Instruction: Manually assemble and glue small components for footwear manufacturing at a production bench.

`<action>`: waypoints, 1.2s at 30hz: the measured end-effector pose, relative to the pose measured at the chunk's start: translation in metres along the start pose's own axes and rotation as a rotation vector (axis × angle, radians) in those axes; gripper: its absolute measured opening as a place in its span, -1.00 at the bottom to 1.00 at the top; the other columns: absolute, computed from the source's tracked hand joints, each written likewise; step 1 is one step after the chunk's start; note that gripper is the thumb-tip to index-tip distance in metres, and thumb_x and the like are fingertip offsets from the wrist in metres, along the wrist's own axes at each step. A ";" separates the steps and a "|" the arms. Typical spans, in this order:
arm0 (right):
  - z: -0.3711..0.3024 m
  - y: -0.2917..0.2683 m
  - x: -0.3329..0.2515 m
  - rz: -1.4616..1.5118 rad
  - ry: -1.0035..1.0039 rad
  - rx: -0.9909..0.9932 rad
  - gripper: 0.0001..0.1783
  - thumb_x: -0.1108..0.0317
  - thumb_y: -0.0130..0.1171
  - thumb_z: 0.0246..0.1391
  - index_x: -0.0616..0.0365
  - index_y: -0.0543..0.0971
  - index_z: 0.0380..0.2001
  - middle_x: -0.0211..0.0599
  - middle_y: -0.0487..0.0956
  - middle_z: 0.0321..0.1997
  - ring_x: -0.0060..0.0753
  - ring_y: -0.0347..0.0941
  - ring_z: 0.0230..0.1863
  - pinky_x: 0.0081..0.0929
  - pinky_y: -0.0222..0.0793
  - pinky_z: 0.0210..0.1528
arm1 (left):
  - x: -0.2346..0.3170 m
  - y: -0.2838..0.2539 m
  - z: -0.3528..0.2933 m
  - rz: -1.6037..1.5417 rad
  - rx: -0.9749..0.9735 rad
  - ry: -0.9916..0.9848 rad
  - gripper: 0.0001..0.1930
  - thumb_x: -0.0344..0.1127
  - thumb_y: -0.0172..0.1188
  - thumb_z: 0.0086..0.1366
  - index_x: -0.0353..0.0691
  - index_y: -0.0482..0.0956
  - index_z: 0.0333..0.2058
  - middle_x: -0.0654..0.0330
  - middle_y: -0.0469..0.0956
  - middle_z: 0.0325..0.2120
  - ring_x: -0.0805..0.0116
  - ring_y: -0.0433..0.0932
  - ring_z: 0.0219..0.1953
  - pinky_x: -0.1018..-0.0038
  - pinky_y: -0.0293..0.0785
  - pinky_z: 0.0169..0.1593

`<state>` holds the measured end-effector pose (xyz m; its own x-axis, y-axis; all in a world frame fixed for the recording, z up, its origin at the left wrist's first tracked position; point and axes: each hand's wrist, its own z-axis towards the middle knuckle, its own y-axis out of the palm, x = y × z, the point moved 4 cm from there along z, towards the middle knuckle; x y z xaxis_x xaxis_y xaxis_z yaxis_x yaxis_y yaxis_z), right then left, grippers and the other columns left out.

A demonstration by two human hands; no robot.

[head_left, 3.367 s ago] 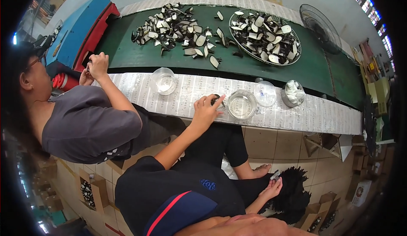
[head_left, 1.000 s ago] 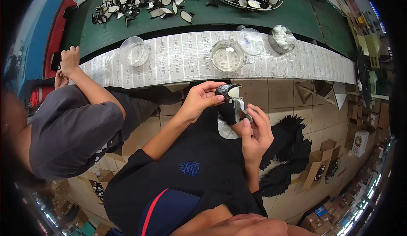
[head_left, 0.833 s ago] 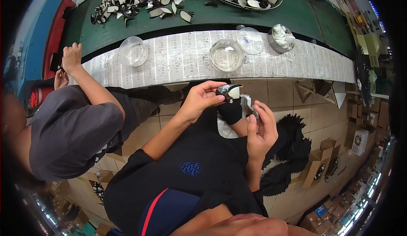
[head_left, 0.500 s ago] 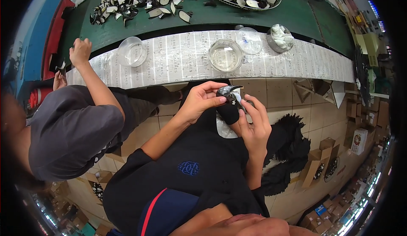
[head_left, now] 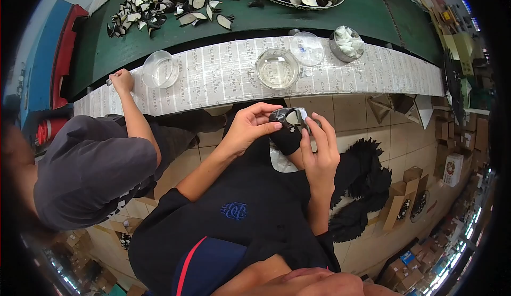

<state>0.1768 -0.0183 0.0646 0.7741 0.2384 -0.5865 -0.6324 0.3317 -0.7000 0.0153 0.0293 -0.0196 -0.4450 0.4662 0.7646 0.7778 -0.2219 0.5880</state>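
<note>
In front of my chest, my left hand [head_left: 248, 129] pinches the rounded end of a small glossy black curved piece [head_left: 278, 116] with a pale inner face, like a shoe part. My right hand [head_left: 322, 160] has its fingertips closed at the other end of this piece, by its pale flaps. Whether a bit of white wadding is also between the right fingers is too small to tell. Beyond my hands, a clear round dish [head_left: 277, 69] stands on the paper-covered ledge [head_left: 213, 77].
Similar black and pale pieces [head_left: 159, 3] lie heaped on the green bench [head_left: 213, 35], with more in a wire-rimmed basket [head_left: 340, 0]. Along the ledge are a clear tub [head_left: 160, 70], a flat lid [head_left: 307, 49] and a bowl of white wads [head_left: 347, 43]. A co-worker [head_left: 96, 168] works close on my left.
The black piece has turned in my fingers, showing more of its pale inner side. My hands stay nearly in place. The co-worker's raised hand has moved right and nearer along the ledge.
</note>
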 end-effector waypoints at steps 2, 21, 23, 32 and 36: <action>-0.001 -0.001 0.002 -0.029 0.023 0.011 -0.71 0.60 0.19 0.03 0.27 0.57 -0.12 -0.09 0.53 -0.03 -0.25 0.55 -0.15 -0.47 0.52 -0.24 | -0.001 -0.001 0.001 0.007 0.007 0.005 -0.58 -0.56 0.25 0.18 -0.41 0.43 0.03 0.10 0.52 -0.07 0.41 0.53 -0.04 0.52 0.49 0.04; -0.008 -0.012 -0.003 0.427 0.284 0.091 -0.71 0.65 0.19 0.03 0.38 0.55 -0.12 -0.13 0.50 -0.03 -0.47 0.54 -0.20 -0.60 0.57 -0.23 | 0.001 0.005 -0.001 -0.185 -0.010 -0.141 -0.66 -0.48 0.20 0.24 -0.30 0.42 0.00 0.18 0.54 -0.11 0.45 0.56 -0.09 0.48 0.60 -0.06; -0.009 -0.006 -0.005 0.465 0.283 0.074 -0.71 0.65 0.19 0.03 0.37 0.55 -0.12 -0.14 0.50 -0.03 -0.48 0.54 -0.21 -0.61 0.56 -0.25 | 0.001 0.006 -0.001 -0.186 0.004 -0.138 -0.66 -0.48 0.20 0.24 -0.30 0.41 -0.01 0.18 0.53 -0.11 0.45 0.55 -0.09 0.47 0.60 -0.05; -0.010 -0.002 -0.008 0.400 0.238 0.051 -0.70 0.64 0.20 0.02 0.35 0.55 -0.11 -0.13 0.50 -0.03 -0.43 0.55 -0.20 -0.58 0.58 -0.26 | -0.003 0.002 -0.002 -0.184 0.008 -0.132 -0.66 -0.50 0.17 0.25 -0.27 0.39 -0.01 0.18 0.52 -0.09 0.42 0.55 -0.07 0.41 0.60 -0.03; -0.010 -0.006 -0.007 0.290 0.205 0.084 -0.70 0.63 0.20 0.02 0.34 0.55 -0.12 -0.12 0.51 -0.05 -0.39 0.56 -0.21 -0.58 0.57 -0.26 | -0.002 0.002 -0.002 -0.185 0.009 -0.120 -0.67 -0.50 0.16 0.26 -0.27 0.39 0.00 0.18 0.52 -0.09 0.42 0.55 -0.07 0.41 0.59 -0.02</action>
<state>0.1747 -0.0315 0.0684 0.5358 0.1482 -0.8312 -0.8137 0.3532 -0.4616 0.0167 0.0264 -0.0195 -0.5252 0.5968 0.6066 0.6916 -0.1159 0.7129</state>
